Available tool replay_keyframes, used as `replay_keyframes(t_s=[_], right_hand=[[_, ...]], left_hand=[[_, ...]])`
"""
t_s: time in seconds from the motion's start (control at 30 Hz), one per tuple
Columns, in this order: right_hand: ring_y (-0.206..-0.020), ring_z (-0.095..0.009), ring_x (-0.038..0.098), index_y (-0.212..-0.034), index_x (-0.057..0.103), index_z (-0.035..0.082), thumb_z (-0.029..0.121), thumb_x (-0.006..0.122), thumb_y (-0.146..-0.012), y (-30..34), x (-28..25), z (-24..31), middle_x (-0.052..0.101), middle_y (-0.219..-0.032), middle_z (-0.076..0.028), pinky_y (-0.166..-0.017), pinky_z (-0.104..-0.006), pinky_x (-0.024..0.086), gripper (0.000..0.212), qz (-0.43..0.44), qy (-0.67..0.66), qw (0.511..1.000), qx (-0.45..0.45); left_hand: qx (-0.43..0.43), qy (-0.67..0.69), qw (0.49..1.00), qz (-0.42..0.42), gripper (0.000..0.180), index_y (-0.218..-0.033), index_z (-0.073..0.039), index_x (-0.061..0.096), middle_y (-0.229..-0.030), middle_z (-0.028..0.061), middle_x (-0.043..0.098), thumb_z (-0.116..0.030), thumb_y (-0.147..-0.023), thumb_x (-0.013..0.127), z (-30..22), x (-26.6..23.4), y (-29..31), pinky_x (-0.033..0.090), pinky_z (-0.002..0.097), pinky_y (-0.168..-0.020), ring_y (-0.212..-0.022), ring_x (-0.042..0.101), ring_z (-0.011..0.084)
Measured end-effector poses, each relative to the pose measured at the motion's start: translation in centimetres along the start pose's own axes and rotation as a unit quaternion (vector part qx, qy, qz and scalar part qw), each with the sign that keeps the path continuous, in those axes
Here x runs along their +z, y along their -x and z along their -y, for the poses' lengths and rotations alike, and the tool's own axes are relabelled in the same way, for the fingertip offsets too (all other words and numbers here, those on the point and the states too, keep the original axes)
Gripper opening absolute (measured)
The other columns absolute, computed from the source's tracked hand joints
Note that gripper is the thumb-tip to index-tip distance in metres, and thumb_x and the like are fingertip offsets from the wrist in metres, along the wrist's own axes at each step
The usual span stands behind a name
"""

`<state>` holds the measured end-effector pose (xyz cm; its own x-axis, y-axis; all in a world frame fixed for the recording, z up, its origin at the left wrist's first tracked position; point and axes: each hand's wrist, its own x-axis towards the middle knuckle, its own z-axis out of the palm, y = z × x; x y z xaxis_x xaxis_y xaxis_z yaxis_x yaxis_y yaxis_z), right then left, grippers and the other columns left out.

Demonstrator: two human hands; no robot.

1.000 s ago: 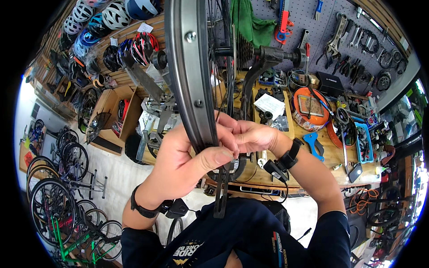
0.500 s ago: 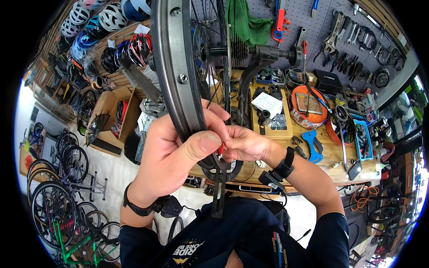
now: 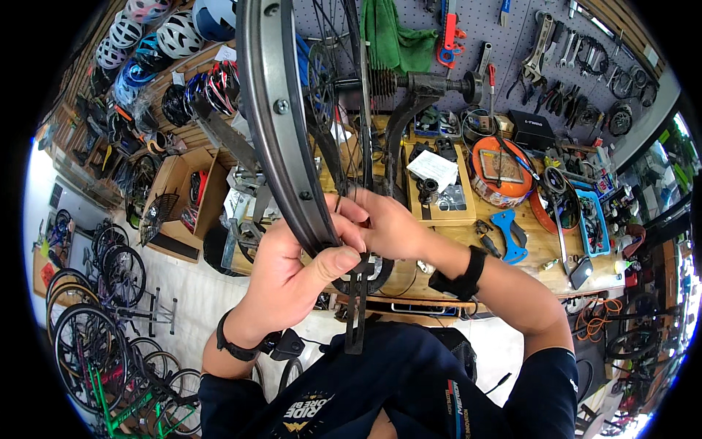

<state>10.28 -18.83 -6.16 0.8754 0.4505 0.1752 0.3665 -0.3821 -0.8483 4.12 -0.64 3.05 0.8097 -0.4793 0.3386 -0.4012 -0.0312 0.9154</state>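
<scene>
A black bicycle wheel rim (image 3: 276, 110) stands upright in a truing stand (image 3: 411, 110), its spokes running up to a hub with a cassette (image 3: 382, 82). My left hand (image 3: 292, 274) wraps the near, lower part of the rim, thumb in front and fingers coming round past its right side. Close against those fingers, my right hand (image 3: 395, 228) is curled among the spokes with its back toward me. Its fingertips are hidden, so what they pinch cannot be made out. Just below both hands, the stand's slotted metal arm (image 3: 356, 314) points toward my body.
On the wooden bench (image 3: 468, 274) to the right lie a blue tool (image 3: 510, 235), an orange round tin (image 3: 502, 172), a parts box (image 3: 442, 212) and a blue tray (image 3: 594, 223). Tools hang on the pegboard (image 3: 497, 44). Helmets (image 3: 179, 36) and a cardboard box (image 3: 179, 197) are at left.
My right hand has turned over and risen slightly, its back now toward me. The small red-handled piece seen between my fingers before is now hidden. The whole view has shifted slightly.
</scene>
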Motion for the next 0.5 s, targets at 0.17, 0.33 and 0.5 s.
replay_keyframes(t_s=[0.17, 0.33, 0.5], right_hand=[[-0.075, -0.042, 0.065, -0.110, 0.050, -0.002, 0.027, 0.068, -0.087, -1.0, 2.3, -1.4, 0.066, -0.079, -0.023, -0.068, -0.0446, 0.051, 0.042, -0.047, 0.121, 0.989, -0.064], [-0.073, -0.036, 0.068, -0.102, 0.059, -0.003, 0.024, 0.069, -0.086, -2.4, 1.9, -3.1, 0.067, -0.078, -0.022, -0.066, -0.0402, 0.053, 0.032, 0.069, 0.096, 0.991, -0.063], [-0.065, -0.008, 0.053, -0.106, 0.061, 0.001, 0.017, 0.063, -0.094, -1.1, 0.6, -1.5, 0.065, -0.083, -0.003, -0.057, -0.0238, 0.044, 0.020, 0.145, -0.322, 0.935, 0.022]], left_hand=[[0.020, 0.030, 0.999, -0.010, 0.020, -0.093, 0.000, 0.066, -0.094, 0.0048, 0.063, -0.019, -0.091, 0.071, -0.5, 0.3, -0.6, 0.045, 0.0364, -0.091, -0.109, 0.057, 0.0217], [0.021, 0.016, 0.999, -0.033, 0.036, -0.094, 0.001, 0.065, -0.106, 0.0131, 0.060, -0.035, -0.093, 0.066, -0.5, 0.6, -0.2, 0.045, 0.0355, -0.089, -0.106, 0.057, 0.0215], [0.005, 0.048, 0.999, -0.024, 0.043, -0.094, 0.001, 0.065, -0.111, 0.0164, 0.060, -0.043, -0.093, 0.065, -1.2, 0.2, -0.9, 0.045, 0.0381, -0.092, -0.102, 0.059, 0.0210]])
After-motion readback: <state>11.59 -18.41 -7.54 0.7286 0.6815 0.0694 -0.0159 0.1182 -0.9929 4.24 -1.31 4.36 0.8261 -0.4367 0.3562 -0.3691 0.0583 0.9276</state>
